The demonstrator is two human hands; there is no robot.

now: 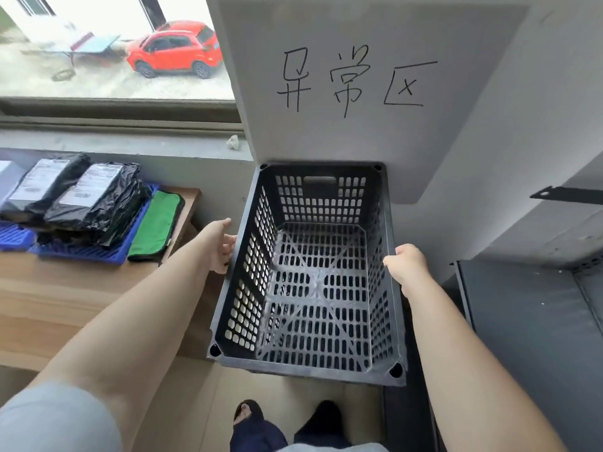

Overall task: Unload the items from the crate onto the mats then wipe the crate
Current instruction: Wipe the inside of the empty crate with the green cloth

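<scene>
A dark grey perforated plastic crate with nothing inside sits off the floor in front of me, between my hands. My left hand grips its left rim, fingers curled over the edge. On the right rim, my right hand grips the same way. Several black plastic-wrapped parcels with white labels lie on blue slotted mats on the wooden table to the left. A folded green cloth lies beside the mats at the table's right end.
A white board with handwritten characters leans on the wall behind the crate. A dark metal shelf unit stands at the right. The wooden table fills the left. My feet are below the crate.
</scene>
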